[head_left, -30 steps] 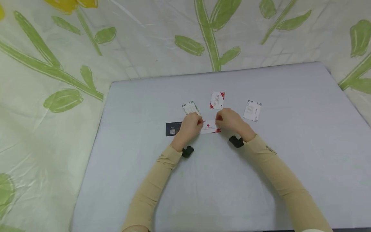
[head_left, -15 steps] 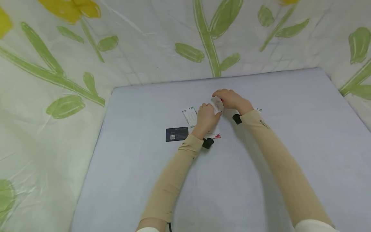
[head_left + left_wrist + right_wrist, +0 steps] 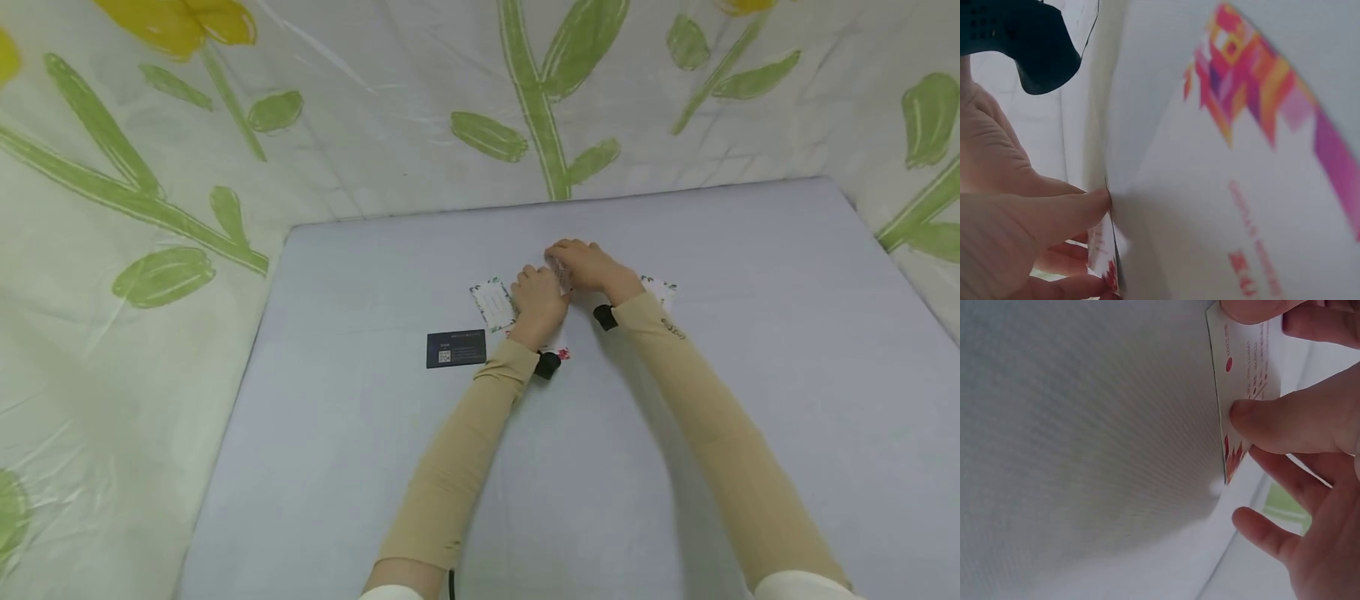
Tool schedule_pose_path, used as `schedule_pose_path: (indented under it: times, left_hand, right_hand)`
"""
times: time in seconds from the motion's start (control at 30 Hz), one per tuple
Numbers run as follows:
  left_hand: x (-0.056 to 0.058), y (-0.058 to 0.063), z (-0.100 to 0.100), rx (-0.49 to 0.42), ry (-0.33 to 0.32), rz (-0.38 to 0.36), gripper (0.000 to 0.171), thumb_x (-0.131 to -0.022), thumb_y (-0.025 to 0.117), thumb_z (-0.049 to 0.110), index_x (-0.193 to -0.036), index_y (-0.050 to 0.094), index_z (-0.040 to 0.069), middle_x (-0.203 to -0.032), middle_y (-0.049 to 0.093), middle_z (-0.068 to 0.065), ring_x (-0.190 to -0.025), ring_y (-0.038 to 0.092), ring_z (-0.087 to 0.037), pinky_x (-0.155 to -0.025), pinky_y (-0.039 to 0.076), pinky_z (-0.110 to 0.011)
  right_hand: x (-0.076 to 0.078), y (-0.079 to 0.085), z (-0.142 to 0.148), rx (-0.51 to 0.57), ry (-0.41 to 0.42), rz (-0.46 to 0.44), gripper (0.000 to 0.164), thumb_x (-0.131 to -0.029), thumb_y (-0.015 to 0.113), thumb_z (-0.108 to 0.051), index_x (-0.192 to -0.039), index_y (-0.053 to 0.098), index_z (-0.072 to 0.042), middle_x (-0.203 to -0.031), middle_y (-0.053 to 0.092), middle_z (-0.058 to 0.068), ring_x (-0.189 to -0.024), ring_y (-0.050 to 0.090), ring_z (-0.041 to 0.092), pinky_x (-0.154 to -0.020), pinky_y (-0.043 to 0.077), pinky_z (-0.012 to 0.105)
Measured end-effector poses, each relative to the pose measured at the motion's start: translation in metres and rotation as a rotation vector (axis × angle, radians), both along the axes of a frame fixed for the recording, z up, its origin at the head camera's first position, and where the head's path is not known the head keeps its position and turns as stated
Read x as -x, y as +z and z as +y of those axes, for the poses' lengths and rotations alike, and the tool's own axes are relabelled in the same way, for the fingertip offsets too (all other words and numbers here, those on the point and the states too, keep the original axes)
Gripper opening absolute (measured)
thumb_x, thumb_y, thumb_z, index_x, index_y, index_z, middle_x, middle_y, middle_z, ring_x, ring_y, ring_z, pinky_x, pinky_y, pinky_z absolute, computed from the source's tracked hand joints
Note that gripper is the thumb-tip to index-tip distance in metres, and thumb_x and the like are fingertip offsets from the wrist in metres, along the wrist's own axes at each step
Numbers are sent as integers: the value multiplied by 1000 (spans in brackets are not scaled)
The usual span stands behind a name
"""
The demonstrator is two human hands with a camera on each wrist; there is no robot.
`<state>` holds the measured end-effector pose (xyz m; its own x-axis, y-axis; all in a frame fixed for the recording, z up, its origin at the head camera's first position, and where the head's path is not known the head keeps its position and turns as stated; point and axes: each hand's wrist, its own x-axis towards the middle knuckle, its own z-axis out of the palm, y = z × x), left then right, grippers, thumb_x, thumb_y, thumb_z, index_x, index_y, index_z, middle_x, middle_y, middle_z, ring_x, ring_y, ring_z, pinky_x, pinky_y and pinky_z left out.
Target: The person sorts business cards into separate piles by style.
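Observation:
A white business card with red floral corners (image 3: 1238, 369) stands tilted up, one long edge at the cloth, partly hidden by fingers. My right hand (image 3: 588, 267) pinches it, thumb on its printed face in the right wrist view. My left hand (image 3: 540, 302) pinches the same card near its other end; thumb and fingers close on it in the left wrist view. Below the left hand lies another white card (image 3: 1172, 231) with a bright pink, orange and purple corner, mostly covered by the left wrist in the head view.
On the grey-covered table (image 3: 360, 467) lie a black card with a QR code (image 3: 456, 348), a leaf-bordered card (image 3: 495, 303) to the left, and another leaf-bordered card (image 3: 660, 292) partly behind the right forearm. A flower-patterned sheet (image 3: 405, 125) hangs beyond the back edge.
Both hands have left the lower white card beside the black one and moved farther up the table. They now hold the red-floral card, which lay flat before and is tipped up.

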<state>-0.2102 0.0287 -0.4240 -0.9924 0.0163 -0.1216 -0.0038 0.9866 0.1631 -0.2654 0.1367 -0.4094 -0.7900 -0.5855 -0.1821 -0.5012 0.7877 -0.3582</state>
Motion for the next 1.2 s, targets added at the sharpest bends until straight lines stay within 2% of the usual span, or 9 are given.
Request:
schedule_pose_path:
  times: [0.1, 0.2, 0.3, 0.43, 0.57, 0.67, 0.8, 0.97, 1.2]
  left_hand:
    - [1, -1, -3, -41, 1, 9, 48, -87, 61, 38, -117, 54, 0, -113, 53, -15, -105, 51, -27, -87, 42, -39]
    - [2, -1, -8, -125, -12, 39, 35, -86, 62, 23, -109, 54, -1, -108, 56, -16, -101, 54, -28, -85, 44, -38]
    - [1, -1, -15, -284, -44, 92, 22, -83, 59, 5, -103, 54, -2, -100, 58, -17, -94, 57, -28, -80, 47, -36]
    - [-1, 3, -28, -540, -111, 186, 21, -82, 54, -9, -102, 58, -3, -95, 61, -16, -87, 58, -24, -74, 47, -31]
    - [-2, 12, -49, -743, -164, 239, 19, -85, 54, -8, -102, 63, -2, -93, 63, -14, -83, 58, -22, -70, 47, -26]
    - [-8, 19, -65, -834, -186, 200, 17, -86, 59, -4, -102, 62, -2, -91, 62, -14, -81, 58, -21, -69, 47, -25]
    - [-22, 22, -83, -837, -210, 90, 17, -85, 63, -1, -102, 61, -3, -89, 60, -13, -78, 56, -20, -66, 45, -23]
    - [-44, 18, -97, -781, -201, 0, 17, -84, 64, -1, -100, 61, -3, -88, 60, -12, -76, 53, -18, -63, 43, -22]
    - [-61, 9, -101, -701, -188, -29, 15, -81, 66, -2, -96, 63, -3, -80, 59, -10, -70, 51, -15, -60, 40, -20]
  right_hand:
    - [1, -1, 1, 21, -20, 61, 49, -85, 54, 8, -133, 44, 3, -133, 42, 25, -124, 36, 42, -97, 28, 61]
    - [1, -4, 6, 107, -43, 131, 44, -83, 60, 5, -125, 49, 7, -123, 48, 26, -115, 44, 42, -95, 34, 55]
    - [-1, -7, 13, 248, -81, 167, 34, -80, 64, 5, -113, 53, 8, -111, 53, 25, -104, 50, 39, -89, 39, 49]
    - [-9, -9, 23, 443, -157, 190, 16, -84, 61, 3, -99, 55, 6, -97, 57, 21, -90, 54, 33, -79, 43, 45]
    - [-23, -8, 26, 601, -249, 155, 11, -87, 62, -3, -94, 58, 5, -91, 61, 19, -85, 57, 30, -73, 46, 40]
    - [-38, -6, 25, 663, -331, 65, 16, -87, 64, -9, -97, 59, 3, -90, 61, 17, -82, 57, 26, -70, 45, 29]
    - [-57, -6, 20, 674, -395, -85, 22, -85, 68, -13, -99, 59, 2, -87, 59, 14, -77, 54, 20, -61, 42, 21]
    - [-77, -8, 11, 630, -398, -238, 22, -83, 70, -15, -94, 58, 0, -84, 56, 10, -73, 52, 18, -60, 44, 22]
    - [-89, -13, 4, 537, -361, -294, 18, -80, 71, -13, -86, 59, -1, -76, 56, 8, -67, 51, 18, -58, 44, 24]
